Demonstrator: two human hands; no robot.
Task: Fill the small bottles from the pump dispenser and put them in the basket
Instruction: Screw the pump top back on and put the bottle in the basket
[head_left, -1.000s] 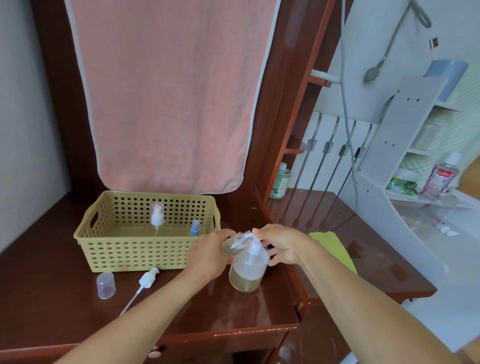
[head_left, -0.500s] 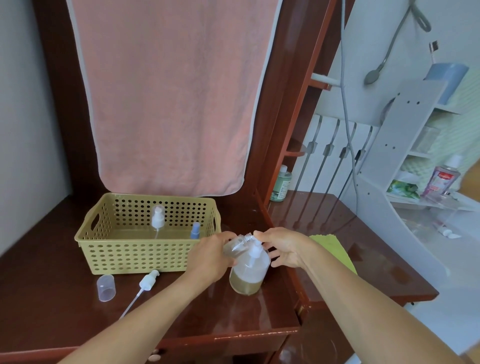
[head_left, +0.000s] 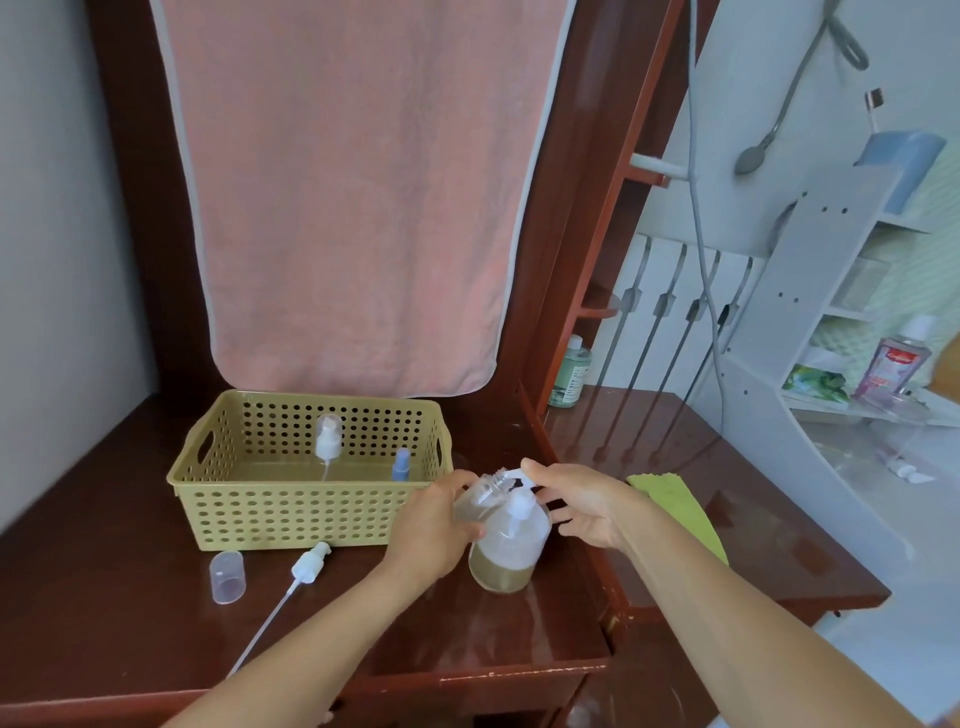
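So the person's left hand (head_left: 431, 525) has its fingers curled round a small clear plastic bottle (head_left: 480, 500), tilted, with its open neck right at the spout of the round clear pump dispenser (head_left: 506, 551), which has brownish liquid at the bottom. On the right hand (head_left: 584, 504) the forefinger lies on the white pump head and the other fingers are loosely spread. The yellow perforated plastic basket (head_left: 291, 519) sits just beyond the left knuckles. A white-pump bottle (head_left: 328, 441) and a blue-topped bottle (head_left: 401, 464) stand inside it. A loose white sprayer top (head_left: 310, 564) and a clear cap (head_left: 227, 577) lie left of that wrist.

head view, close, looking down over table (head_left: 130, 613)
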